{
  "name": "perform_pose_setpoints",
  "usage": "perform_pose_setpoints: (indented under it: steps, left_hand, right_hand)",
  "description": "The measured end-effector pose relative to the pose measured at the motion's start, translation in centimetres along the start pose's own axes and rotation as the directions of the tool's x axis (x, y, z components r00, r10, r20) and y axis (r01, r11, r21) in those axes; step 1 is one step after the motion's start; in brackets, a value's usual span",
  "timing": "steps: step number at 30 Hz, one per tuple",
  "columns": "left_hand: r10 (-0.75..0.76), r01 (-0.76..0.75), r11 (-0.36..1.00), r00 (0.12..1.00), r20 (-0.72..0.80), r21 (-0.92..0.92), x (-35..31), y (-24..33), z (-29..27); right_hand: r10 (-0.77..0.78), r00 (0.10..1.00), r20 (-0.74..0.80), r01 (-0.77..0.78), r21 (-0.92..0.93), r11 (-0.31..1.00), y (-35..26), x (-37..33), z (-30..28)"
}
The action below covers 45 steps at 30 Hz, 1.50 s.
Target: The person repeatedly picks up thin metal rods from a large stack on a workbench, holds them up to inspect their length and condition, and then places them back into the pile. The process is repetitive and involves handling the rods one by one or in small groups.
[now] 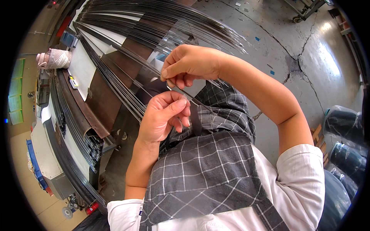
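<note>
A long thin dark strip (138, 59) runs from the worktable at the upper left toward my lap. My right hand (192, 64) pinches it between thumb and forefinger, the other fingers curled. Just below and to the left, my left hand (163, 115) has thumb and forefinger pressed together beside the strip. What lies between those left fingertips is too small to make out. More thin strips (115, 82) fan out left of my hands, and a large bundle of strips (169, 19) lies beyond them.
The worktable has a brown surface (106, 102) with white paper (83, 73) on it. A wrapped pinkish cup (58, 58) and a yellow-and-white small item (73, 82) sit at its left. Stacked dark profiles (79, 140) lie nearer. Plastic-wrapped rolls (347, 123) stand at the right.
</note>
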<state>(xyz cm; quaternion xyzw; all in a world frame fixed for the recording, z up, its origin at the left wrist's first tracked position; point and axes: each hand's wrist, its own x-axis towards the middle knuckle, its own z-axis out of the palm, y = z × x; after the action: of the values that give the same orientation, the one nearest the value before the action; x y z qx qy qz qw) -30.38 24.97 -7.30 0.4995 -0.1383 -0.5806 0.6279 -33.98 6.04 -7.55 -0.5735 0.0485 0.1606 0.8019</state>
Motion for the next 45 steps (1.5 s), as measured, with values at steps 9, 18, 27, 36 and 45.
perform_pose_setpoints:
  steps: [9, 18, 27, 36, 45]
  left_hand:
    - [-0.010, 0.010, 1.000, 1.000, 0.024, 0.004, 0.2, -0.2, -0.2]
    - [-0.012, 0.013, 1.000, 1.000, 0.021, -0.012, 0.0, -0.3, -0.1]
    - [0.053, -0.062, 0.981, 0.997, -0.055, -0.185, 0.4, -0.8, 0.9]
    - [0.025, -0.046, 0.990, 0.987, -0.156, -0.134, 0.6, -0.3, 3.1]
    - [-0.085, 0.066, 0.970, 0.994, -0.069, -0.235, 2.5, -0.3, 3.1]
  right_hand:
    - [0.010, 1.000, 0.016, -0.011, 0.059, 0.998, 0.5, 0.2, 0.2]
    - [-0.004, 0.991, 0.134, -0.020, 0.181, 0.983, 0.7, 0.4, 0.1]
    - [-0.072, 0.984, 0.162, 0.022, 0.291, 0.956, 1.0, 0.4, 0.2]
    - [-0.039, 0.996, 0.084, 0.023, 0.194, 0.981, 0.4, -0.3, 0.5]
    - [-0.057, 0.976, -0.210, -0.035, -0.411, 0.911, -2.5, -0.5, 0.3]
